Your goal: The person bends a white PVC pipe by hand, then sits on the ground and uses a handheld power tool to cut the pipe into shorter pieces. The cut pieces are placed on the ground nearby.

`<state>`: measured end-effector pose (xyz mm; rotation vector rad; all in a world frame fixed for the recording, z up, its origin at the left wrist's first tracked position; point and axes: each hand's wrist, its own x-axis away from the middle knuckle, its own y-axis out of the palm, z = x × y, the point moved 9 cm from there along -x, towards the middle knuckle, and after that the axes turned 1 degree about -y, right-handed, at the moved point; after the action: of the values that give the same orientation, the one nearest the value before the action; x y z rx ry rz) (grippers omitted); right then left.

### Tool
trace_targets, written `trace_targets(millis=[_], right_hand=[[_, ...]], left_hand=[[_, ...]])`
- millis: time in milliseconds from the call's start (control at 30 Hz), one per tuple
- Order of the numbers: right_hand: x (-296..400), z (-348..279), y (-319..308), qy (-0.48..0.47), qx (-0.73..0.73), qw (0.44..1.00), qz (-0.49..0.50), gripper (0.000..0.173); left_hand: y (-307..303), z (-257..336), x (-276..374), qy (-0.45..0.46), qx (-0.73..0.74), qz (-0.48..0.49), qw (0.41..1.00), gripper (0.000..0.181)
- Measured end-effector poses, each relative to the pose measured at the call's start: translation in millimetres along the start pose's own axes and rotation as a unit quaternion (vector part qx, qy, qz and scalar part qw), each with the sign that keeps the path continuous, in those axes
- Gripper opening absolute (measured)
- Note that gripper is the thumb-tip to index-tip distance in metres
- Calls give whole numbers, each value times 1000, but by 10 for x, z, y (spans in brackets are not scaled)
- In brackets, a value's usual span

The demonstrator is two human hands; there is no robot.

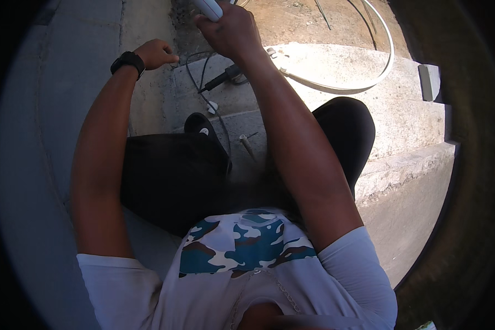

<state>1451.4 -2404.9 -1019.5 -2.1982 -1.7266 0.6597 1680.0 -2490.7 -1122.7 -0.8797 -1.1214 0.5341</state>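
My right hand [235, 31] grips a white plastic pipe [209, 9] with a thin red line along it, at the top edge of the view. Off to its left, my left hand [156, 54] hangs over the concrete with fingers loosely curled and nothing visible in them. A black watch is strapped on that wrist. Below the right hand, a black corded power tool [222, 79] lies on the concrete ledge, partly hidden behind my right forearm. Its dark cable [219, 117] loops past the handle and runs down towards my legs.
A long white pipe [390, 62] curves over the sunlit ledge at right. A small white piece [212, 108] lies by my shoe [199, 123], and a short tube stub [245, 142] between my legs. Bare soil [297, 22] lies beyond; a pale block [429, 82] sits far right.
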Motion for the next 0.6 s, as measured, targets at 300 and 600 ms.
trace_targets(millis=[300,600], right_hand=[[-8,36,-218,14,-40,998,-43,32],[6,51,-438,44,-49,998,10,32]], left_hand=[[-1,-27,-80,32,-12,19,999,46],[61,-68,-332,42,-42,4,998,49]])
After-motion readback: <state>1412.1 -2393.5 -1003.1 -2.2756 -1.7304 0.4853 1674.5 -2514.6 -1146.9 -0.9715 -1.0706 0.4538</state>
